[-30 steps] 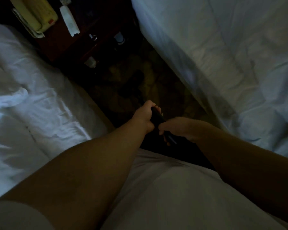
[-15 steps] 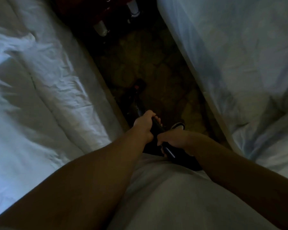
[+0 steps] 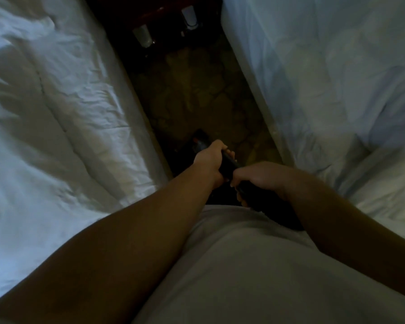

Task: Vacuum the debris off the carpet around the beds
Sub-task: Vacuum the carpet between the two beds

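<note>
Grip: left hand [image 3: 209, 160] and right hand [image 3: 262, 177] both wrapped round vacuum handle [image 3: 228, 166] | vacuum body [image 3: 200, 141] dim, low beside left bed [image 3: 56, 101] | carpet [image 3: 197, 97] strip narrow between beds | advice: slow straight strokes toward nightstand [image 3: 154, 12], skirting right bed [image 3: 325, 78]

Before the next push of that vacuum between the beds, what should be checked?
1. Left hand grips the handle: ok.
2. Right hand grips the handle nearer the body: ok.
3. Carpet lane ahead free of large objects: ok, though dim.
4. Debris on the carpet: cannot tell, too dark.
5. Nozzle of the vacuum flat on the carpet: cannot tell, lost in shadow.
6. Nightstand at the lane's end apart from the vacuum: ok.
</note>
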Motion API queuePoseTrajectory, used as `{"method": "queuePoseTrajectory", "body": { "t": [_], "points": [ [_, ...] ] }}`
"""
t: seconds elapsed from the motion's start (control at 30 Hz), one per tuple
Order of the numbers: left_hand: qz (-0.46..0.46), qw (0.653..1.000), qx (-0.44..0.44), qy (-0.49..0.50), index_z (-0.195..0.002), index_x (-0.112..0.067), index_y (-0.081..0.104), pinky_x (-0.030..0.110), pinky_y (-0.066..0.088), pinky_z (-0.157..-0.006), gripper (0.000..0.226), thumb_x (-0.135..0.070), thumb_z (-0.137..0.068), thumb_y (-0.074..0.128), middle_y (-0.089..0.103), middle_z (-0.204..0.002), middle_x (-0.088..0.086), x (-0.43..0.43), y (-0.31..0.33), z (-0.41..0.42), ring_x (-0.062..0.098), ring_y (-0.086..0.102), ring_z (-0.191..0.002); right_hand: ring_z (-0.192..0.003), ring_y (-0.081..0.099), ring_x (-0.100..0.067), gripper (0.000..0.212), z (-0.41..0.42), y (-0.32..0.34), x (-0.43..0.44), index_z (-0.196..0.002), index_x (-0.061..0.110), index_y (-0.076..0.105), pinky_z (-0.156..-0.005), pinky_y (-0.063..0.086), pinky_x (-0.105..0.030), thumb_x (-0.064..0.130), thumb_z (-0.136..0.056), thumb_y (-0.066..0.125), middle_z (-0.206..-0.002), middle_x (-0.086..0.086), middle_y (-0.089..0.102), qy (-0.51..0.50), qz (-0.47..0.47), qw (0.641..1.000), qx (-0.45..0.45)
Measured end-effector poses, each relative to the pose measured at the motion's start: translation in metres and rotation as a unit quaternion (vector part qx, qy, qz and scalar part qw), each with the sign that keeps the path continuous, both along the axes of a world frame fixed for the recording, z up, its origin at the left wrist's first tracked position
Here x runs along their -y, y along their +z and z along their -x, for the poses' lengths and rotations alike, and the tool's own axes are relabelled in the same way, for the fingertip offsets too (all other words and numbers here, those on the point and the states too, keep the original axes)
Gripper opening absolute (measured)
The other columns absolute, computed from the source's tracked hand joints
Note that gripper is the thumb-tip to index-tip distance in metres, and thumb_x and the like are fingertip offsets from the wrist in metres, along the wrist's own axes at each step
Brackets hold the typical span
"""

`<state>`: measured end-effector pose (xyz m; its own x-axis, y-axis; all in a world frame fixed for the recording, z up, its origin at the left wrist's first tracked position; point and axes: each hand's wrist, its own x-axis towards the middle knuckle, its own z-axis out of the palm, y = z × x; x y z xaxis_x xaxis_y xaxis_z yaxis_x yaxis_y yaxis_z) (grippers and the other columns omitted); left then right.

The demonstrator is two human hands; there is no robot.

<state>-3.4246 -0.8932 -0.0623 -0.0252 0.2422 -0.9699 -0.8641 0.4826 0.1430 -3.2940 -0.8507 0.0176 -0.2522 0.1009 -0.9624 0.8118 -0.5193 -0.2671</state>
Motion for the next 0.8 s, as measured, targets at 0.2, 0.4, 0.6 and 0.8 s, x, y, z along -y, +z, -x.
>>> {"method": "queuePoseTrajectory", "body": {
  "t": [0.2, 0.4, 0.6, 0.8],
  "points": [
    [-0.018, 1.000, -0.018, -0.003, -0.092, -0.006, 0.061, 0.035, 0.053, -0.065, 0.007, -0.013, -0.091, 0.064, 0.062, -0.079, 0.007, 0.004, 0.000, 0.021, 0.019, 0.061, -0.073, -0.061, 0.071, -0.022, 0.020, 0.018, -0.006, 0.005, -0.091, 0.001, 0.071, -0.058, 0.055, -0.031, 0.021, -0.094, 0.066, -0.074, -0.013, 0.074, 0.014, -0.011, 1.000, -0.017],
    [0.012, 0.995, -0.094, -0.010, -0.088, -0.006, 0.062, 0.036, 0.055, -0.075, 0.008, -0.013, -0.092, 0.064, 0.063, -0.074, 0.007, -0.017, -0.012, 0.052, 0.020, 0.062, -0.071, -0.061, 0.070, -0.020, 0.025, 0.044, -0.042, -0.012, -0.084, 0.001, 0.070, -0.060, 0.057, -0.030, 0.023, -0.096, 0.065, -0.076, -0.014, 0.073, 0.014, 0.017, 0.998, -0.061],
    [0.068, 0.986, -0.150, 0.007, -0.087, -0.007, 0.064, 0.033, 0.057, -0.069, 0.008, -0.013, -0.090, 0.067, 0.064, -0.071, 0.006, -0.058, -0.032, 0.070, 0.018, 0.063, -0.066, -0.058, 0.068, -0.018, 0.022, 0.066, -0.090, -0.060, -0.083, 0.006, 0.066, -0.063, 0.054, -0.031, 0.024, -0.095, 0.064, -0.075, -0.010, 0.069, 0.012, 0.109, 0.990, -0.085],
    [0.128, 0.977, -0.167, 0.029, -0.090, -0.007, 0.063, 0.034, 0.057, -0.069, 0.008, -0.015, -0.091, 0.066, 0.064, -0.068, 0.004, -0.076, -0.056, 0.062, 0.017, 0.063, -0.064, -0.060, 0.069, -0.019, 0.017, 0.068, -0.120, -0.085, -0.087, 0.008, 0.066, -0.063, 0.054, -0.032, 0.023, -0.094, 0.063, -0.078, -0.009, 0.068, 0.051, 0.189, 0.978, -0.065]
  ]
}}
